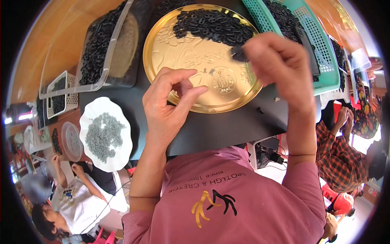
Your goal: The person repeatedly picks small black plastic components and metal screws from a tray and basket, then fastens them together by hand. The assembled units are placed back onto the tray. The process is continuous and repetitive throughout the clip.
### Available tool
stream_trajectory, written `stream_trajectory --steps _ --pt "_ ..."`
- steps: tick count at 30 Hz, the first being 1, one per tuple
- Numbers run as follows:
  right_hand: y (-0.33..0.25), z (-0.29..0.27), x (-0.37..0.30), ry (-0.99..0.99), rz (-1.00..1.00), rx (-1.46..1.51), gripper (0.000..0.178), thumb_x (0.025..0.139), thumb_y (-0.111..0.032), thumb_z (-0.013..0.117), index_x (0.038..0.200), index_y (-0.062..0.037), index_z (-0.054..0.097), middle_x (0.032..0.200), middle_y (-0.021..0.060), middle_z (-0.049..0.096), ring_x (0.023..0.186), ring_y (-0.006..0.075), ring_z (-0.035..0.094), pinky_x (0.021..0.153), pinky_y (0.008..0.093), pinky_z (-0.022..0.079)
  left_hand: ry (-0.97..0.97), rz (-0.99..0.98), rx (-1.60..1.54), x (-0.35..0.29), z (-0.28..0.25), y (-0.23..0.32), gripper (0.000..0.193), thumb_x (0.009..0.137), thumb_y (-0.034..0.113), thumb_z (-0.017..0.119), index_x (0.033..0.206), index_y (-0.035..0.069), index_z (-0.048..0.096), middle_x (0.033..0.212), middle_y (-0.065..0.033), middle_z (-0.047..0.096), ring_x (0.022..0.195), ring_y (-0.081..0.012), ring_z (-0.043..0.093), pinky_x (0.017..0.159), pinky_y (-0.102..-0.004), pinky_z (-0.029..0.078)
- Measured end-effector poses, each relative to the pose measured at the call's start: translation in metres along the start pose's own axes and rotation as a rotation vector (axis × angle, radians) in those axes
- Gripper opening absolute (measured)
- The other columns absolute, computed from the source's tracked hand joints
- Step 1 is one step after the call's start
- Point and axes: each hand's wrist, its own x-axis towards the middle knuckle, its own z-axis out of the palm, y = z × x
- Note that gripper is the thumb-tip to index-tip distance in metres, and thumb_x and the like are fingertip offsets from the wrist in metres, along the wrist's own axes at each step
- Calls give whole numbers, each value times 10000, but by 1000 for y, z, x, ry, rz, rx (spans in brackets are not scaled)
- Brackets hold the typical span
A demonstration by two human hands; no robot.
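A round gold tray point(162, 55) with an embossed pattern lies in front of me. Small black ring-like parts point(213, 25) are heaped along its far side. Over the tray's near left edge is my left hand point(168, 99), its thumb and forefinger apart with nothing visible between them. My right hand point(280, 65), smeared by motion, is above the tray's right edge with its fingers curled in. At its fingertips is a blurred black part point(238, 53), seemingly pinched; its exact shape cannot be made out.
On the left stand a clear plastic bin point(109, 53) of black parts and a white scalloped plate point(124, 152) holding small grey rings. A green basket point(331, 77) with black parts is at the right. Other people sit on both sides, including one in a checked shirt point(339, 162).
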Motion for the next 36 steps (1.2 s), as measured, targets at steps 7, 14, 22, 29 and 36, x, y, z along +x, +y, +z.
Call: stream_trajectory --steps 7,14,22,29,36 --pt "9 -94 0 640 -309 -651 206 920 -192 623 1001 -10 672 815 12 638 704 39 556 585 167 406 8 -129 -25 1 2 2 141 829 6 679 963 -3 637 739 -13 558 639 -58 514 561 -203 405" --pt "20 -45 -11 273 -440 -751 124 856 -82 645 970 -39 665 816 66 639 666 142 598 629 268 481 34 -229 -59 0 2 4 102 867 33 652 957 -13 637 761 -15 590 637 -47 519 567 -186 416" --pt "60 16 29 -50 -428 -1014 187 875 -115 574 1021 -21 644 912 116 611 762 329 614 660 395 497 28 -359 -27 0 -4 1 173 910 107 632 1037 -8 618 857 3 602 756 -35 527 686 -174 425" --pt "73 36 72 -66 -341 -1207 234 869 -130 555 1064 -31 638 947 124 595 788 324 628 682 404 505 32 -355 -13 0 -6 -1 173 911 114 629 1028 -14 620 877 -9 621 773 -43 543 702 -179 437" --pt "80 36 76 -64 -406 -1012 190 874 -140 551 999 -49 663 918 133 609 823 322 622 723 395 499 85 -300 -22 0 -3 -4 112 882 58 637 968 -15 633 791 -18 623 667 -44 523 601 -193 427"
